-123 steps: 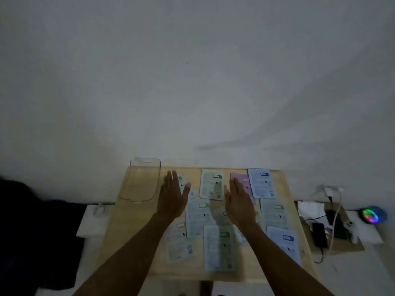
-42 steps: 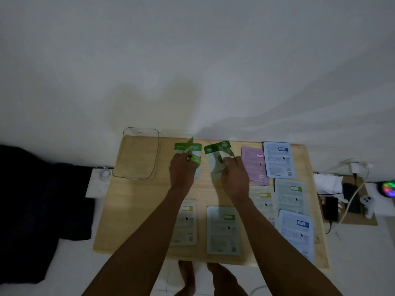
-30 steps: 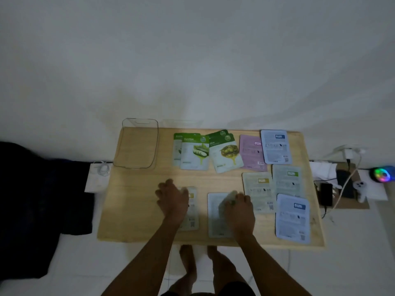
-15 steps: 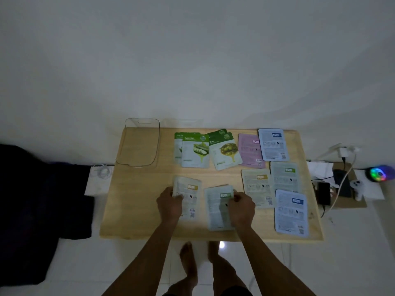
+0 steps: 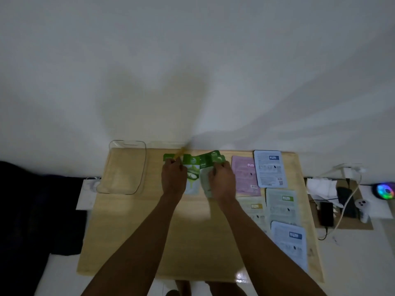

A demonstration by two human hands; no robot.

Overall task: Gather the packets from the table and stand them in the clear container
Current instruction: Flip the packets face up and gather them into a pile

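Both hands work over the green packets at the far edge of the tabletop, a short way to the right of the clear container. The left hand has its grip closed on a packet whose yellowish edge sticks up past the fingers, over the cucumber-print packet. The right hand is clamped on a pale packet, held over the tilted green packet.

To do this step well, it seems best to square each held packet onto the pile beneath it so edges line up, then slide one pile onto the other and pinch the whole stack by its long sides. A loose, fanned stack would likely slump when stood up.

The container itself is empty. To its right, beyond the hands, the pink packet, the blue packet and the paler packets nearer the person lie flat, uncollected.
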